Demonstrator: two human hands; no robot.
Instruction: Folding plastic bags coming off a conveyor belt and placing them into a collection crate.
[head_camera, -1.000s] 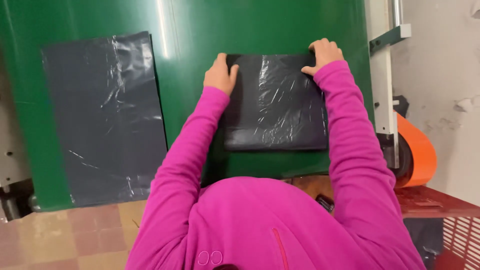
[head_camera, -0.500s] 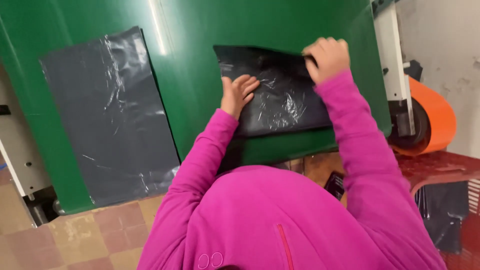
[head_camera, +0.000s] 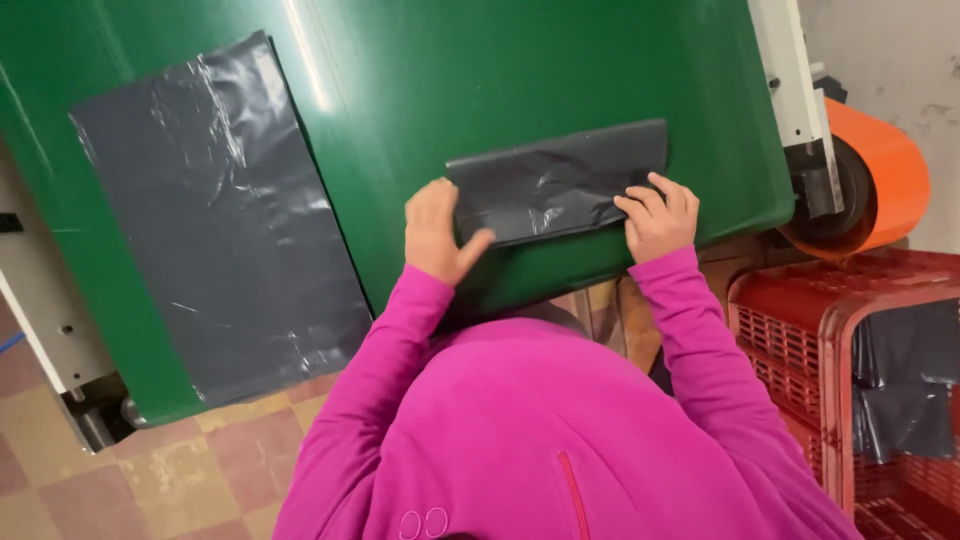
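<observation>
A dark grey plastic bag, folded into a narrow strip, lies on the green conveyor belt. My left hand presses flat against its left end, fingers together and thumb spread. At the strip's lower right corner, my right hand rests its fingertips on the plastic. Both arms are in pink sleeves. A second, larger dark grey bag lies spread flat on the belt to the left, untouched.
An orange roller sits at the belt's right end beside a white machine frame. A red plastic crate at the lower right holds dark bags. Tiled floor shows at the lower left.
The bag under my hands went from a flat square to a narrow folded strip. My right hand carried the far edge toward me; both hands now press the fold down.
</observation>
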